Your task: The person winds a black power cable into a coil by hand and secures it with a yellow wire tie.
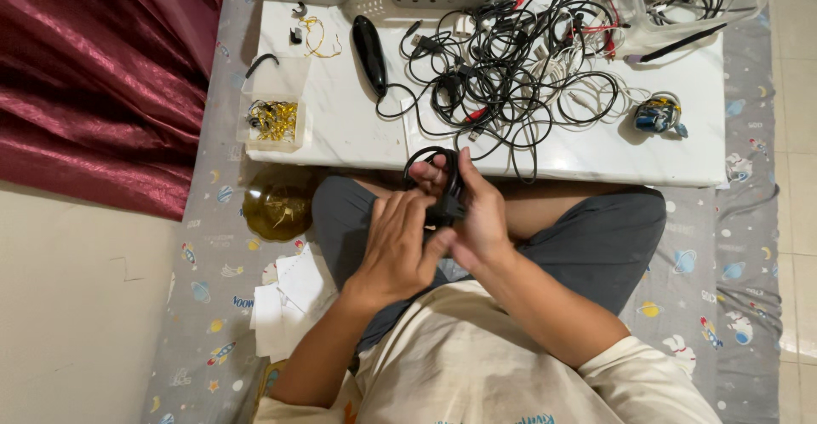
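Risk: the coiled black cable bundle [440, 187] could spring loose, in my judgement, because its loops stand up free above the fingers and only the lower part is gripped.
Second risk: a loose end, if one trails forward, might snag the big tangle of black, white and red cables [519, 62] lying just ahead on the surface; the pictures do not show such an end.
Cable look: thin, black, glossy, wound into a small round loop with a thicker dark block at its base, perhaps a plug or a tie; too small to tell which.
Cable place: in front of the person's chest, above the crossed legs, near the front edge of the low white rectangular surface [357, 126].
Left hand [398, 245]: curled over the bundle's lower part, fingers pressed together around it.
Right hand [478, 220]: wrapped on the bundle from the other side, thumb and fingers pinching the loop.
Nearby: clear plastic box of gold wire ties [274, 121]; amber glass globe [277, 204] on the patterned grey floor mat [732, 254].
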